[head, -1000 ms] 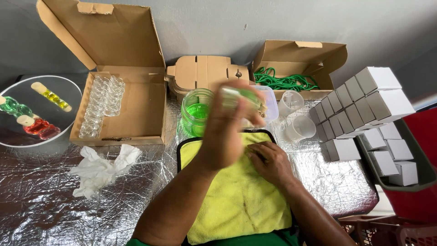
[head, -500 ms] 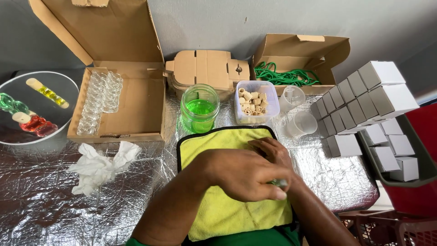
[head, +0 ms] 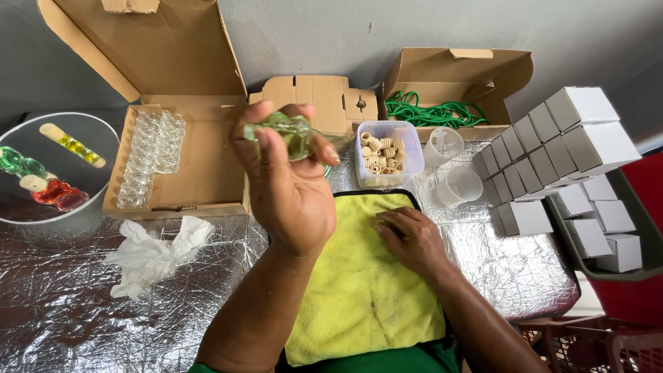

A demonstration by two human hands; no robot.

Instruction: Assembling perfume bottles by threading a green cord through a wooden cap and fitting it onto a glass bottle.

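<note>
My left hand (head: 290, 186) is raised above the table and grips a small clear glass bottle (head: 284, 132) with green liquid between thumb and fingers. It hides the green-filled cup seen earlier behind it. My right hand (head: 411, 238) rests palm down on the yellow cloth (head: 359, 290), fingers loosely curled, holding nothing I can see. Just beyond the cloth stands a clear tub of small corks (head: 388, 153).
An open cardboard box (head: 207, 159) at the left holds rows of empty glass bottles (head: 148, 159). A crumpled tissue (head: 155, 252) lies on the foil. A round tray (head: 48, 169) with coloured bottles sits far left. Plastic cups (head: 452, 166), green cord (head: 431, 114) and stacked white boxes (head: 559, 155) stand right.
My left hand has come up from the cloth near my right hand to above the green cup, carrying the small bottle. The right hand stays on the cloth.
</note>
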